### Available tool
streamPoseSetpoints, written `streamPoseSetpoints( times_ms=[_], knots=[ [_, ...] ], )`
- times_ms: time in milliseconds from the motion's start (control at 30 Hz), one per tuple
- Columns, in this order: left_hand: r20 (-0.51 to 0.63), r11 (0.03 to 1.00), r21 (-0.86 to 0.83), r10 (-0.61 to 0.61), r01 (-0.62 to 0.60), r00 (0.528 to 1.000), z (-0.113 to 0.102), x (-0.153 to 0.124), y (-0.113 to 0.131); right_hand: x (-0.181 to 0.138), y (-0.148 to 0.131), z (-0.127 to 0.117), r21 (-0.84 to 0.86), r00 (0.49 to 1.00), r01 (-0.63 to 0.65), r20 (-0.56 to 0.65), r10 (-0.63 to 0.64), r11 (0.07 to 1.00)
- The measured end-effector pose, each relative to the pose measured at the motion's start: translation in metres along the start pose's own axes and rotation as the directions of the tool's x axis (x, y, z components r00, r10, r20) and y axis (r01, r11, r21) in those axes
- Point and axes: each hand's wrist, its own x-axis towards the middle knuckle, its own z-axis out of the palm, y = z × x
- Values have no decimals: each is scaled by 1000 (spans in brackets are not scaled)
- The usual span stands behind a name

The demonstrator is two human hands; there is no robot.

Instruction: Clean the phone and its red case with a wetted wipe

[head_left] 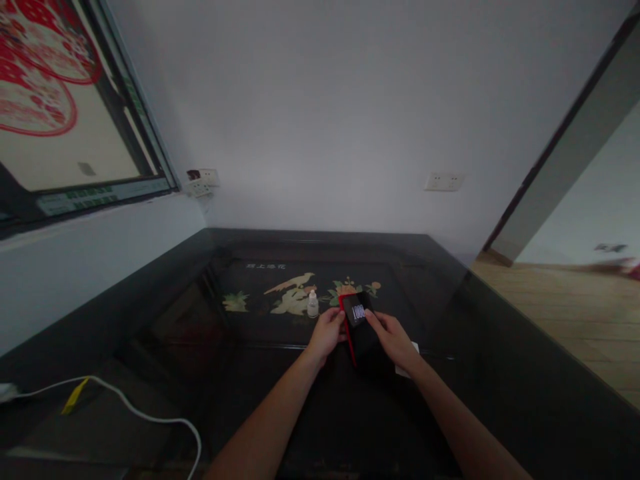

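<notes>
A black smartphone with a red edge is between my two hands over the dark table, its lit screen showing large white digits. My left hand grips the phone's left, red side. From the right, my right hand holds it with the thumb lying over the screen; the fingers beneath are hidden. Just left of the phone, a small white dropper bottle stands upright on the table. Something flat and white shows partly under my right wrist.
The glossy black table bears a bird-and-flower picture and meets the wall. A white cable with a yellow tag curves along the left. Wall sockets sit above the table; a window is at upper left.
</notes>
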Motion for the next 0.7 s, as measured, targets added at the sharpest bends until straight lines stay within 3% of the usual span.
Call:
streamPoseSetpoints(
  times_ms=[200, 400, 700],
  knots=[
    [30, 999, -37, 12, -11, 999, 0, -2, -3, 0, 0, 1, -33, 1000, 18, 8, -18, 999],
    [52, 1000, -18, -2, 3, 999, 3, -2, -10, 1, 5, 3, -80, 996, 15, -85, -22, 997],
    [72, 1000, 15, -29, 28, 997, 7, 0, -16, 0, 7, 3, -3, 995, -35, -96, 34, 999]
  ],
)
